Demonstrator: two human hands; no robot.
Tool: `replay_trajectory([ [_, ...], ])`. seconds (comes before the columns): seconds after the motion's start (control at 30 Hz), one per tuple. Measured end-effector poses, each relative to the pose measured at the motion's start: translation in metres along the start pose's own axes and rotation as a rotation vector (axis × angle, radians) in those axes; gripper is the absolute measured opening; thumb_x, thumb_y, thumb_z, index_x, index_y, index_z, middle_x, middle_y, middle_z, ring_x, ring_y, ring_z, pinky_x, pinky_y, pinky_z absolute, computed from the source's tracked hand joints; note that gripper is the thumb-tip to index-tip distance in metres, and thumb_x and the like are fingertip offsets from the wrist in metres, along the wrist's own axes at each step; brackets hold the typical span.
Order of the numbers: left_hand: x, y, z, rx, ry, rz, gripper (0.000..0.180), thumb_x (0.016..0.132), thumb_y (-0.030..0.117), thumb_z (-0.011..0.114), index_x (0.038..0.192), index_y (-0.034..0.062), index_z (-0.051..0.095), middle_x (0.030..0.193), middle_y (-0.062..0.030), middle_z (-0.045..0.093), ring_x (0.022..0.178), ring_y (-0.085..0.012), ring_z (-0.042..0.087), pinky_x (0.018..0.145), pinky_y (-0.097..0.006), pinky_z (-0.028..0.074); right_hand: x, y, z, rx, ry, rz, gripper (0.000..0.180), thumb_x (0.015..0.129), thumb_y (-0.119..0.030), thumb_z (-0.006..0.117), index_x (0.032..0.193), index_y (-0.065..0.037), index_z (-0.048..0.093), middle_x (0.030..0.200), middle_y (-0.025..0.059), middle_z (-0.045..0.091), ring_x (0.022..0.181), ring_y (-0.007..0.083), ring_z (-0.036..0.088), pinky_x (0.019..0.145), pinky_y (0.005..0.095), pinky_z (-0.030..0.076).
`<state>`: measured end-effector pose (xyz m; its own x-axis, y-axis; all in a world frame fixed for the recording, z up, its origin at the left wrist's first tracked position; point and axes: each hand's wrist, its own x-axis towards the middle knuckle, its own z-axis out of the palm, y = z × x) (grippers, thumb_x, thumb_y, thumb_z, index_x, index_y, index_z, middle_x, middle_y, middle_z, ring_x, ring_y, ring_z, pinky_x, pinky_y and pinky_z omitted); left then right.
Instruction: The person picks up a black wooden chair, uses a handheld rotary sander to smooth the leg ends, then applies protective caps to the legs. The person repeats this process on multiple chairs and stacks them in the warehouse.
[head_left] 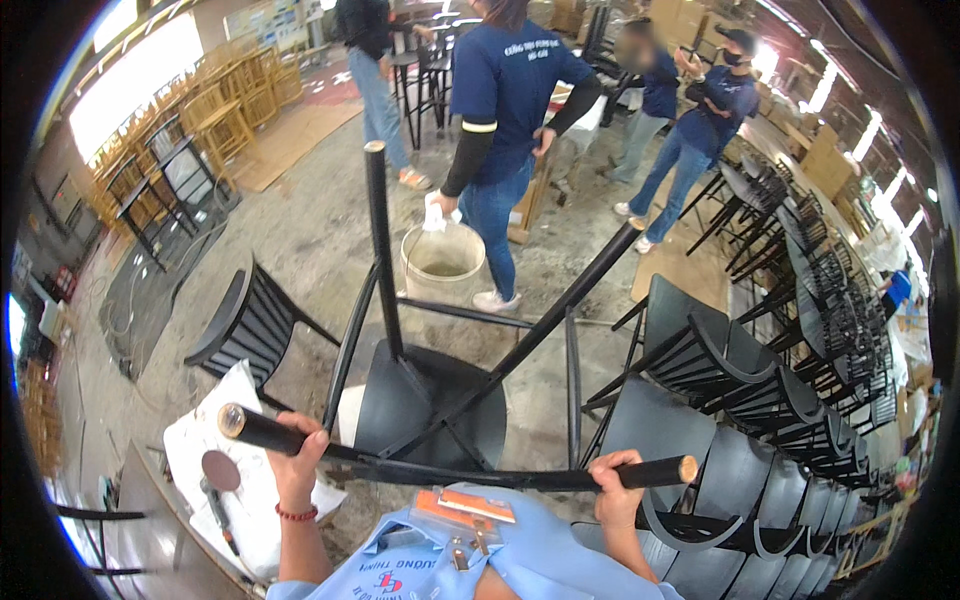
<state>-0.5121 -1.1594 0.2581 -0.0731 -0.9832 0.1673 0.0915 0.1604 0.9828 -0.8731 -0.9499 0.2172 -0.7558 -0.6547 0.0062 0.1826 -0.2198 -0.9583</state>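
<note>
A black wooden chair (450, 430) is upturned in front of me, its seat low and its legs pointing up and toward me. Bare wood shows at the leg ends, and thin rails join the legs. My left hand (297, 455) is wrapped round the near left leg, just below its tip. Round the near right leg close my right hand's fingers (613, 487). Left of my left hand, a hand-held power tool (217, 515) and a round brown sanding disc (221, 470) lie on a white sheet (185, 445).
Another black chair (250, 325) stands at left. Rows of black chairs (740, 470) line the right side. Beyond the upturned chair, a co-worker (510, 110) stands by a pale bucket (440, 260), holding something white. More people stand farther back. Unpainted wooden chairs (210, 110) are stacked far left.
</note>
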Motion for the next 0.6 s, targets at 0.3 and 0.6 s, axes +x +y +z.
replay_trajectory([
  [0.3,0.009,0.008,0.014,0.009,0.076,0.030,0.022,0.076,0.008,0.076,0.086,0.0040,0.057,0.076,-0.0038,0.058,0.069,-0.0120,0.054,0.065,-0.026,0.044,0.017,0.005,0.008,0.052,0.071,-0.036,0.021,0.073,0.004,0.064,0.085,-0.006,0.050,0.074,0.0063,0.054,0.068,0.0190,0.055,0.068,0.0332,0.048],
  [0.6,0.045,0.014,0.021,0.101,0.142,0.016,0.022,0.079,0.015,0.075,0.080,0.0033,0.056,0.066,-0.0019,0.056,0.058,-0.0103,0.054,0.056,-0.024,0.043,0.059,-0.013,0.038,0.035,0.079,-0.051,0.016,0.071,0.005,0.064,0.080,-0.003,0.053,0.072,0.0082,0.059,0.065,0.0179,0.059,0.063,0.0313,0.049],
])
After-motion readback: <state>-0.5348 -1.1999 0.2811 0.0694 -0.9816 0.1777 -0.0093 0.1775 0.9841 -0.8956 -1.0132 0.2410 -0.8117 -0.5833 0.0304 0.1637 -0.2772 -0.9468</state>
